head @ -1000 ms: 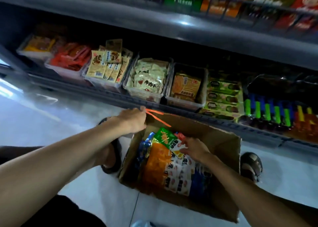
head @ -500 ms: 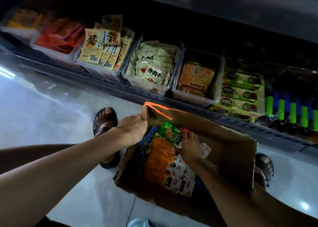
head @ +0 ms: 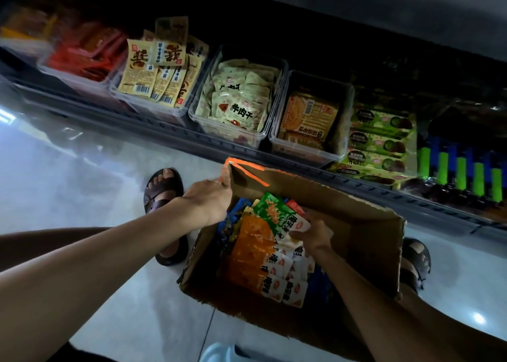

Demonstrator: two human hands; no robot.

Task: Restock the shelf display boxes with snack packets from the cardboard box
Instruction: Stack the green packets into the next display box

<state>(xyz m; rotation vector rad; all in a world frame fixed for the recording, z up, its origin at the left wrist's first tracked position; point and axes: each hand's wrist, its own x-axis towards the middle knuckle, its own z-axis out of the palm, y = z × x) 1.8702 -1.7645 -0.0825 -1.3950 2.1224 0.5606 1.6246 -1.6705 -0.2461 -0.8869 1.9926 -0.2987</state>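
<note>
Low shelf (head: pixel 164 135) runs across far side. Clear display boxes stand in row at its front edge: one (head: pixel 233 139) full of pale green packets, next one to right (head: pixel 301 151) only part filled with orange packets. Cardboard box (head: pixel 356 224) on floor just below shelf edge, packed with snack packets (head: pixel 252 252). Left hand (head: pixel 211 199) clamped on box's far left corner, by orange tape (head: pixel 247 172). Right hand (head: pixel 312 234) inside box, fingers curled round white-red packet (head: pixel 297 224), beside green packet (head: pixel 270 210).

The cardboard box (head: pixel 362 232) is looking matt and rough; the clear plastic display boxes (head: pixel 233 139) and packets (head: pixel 252 252) are shining glossy.
</note>
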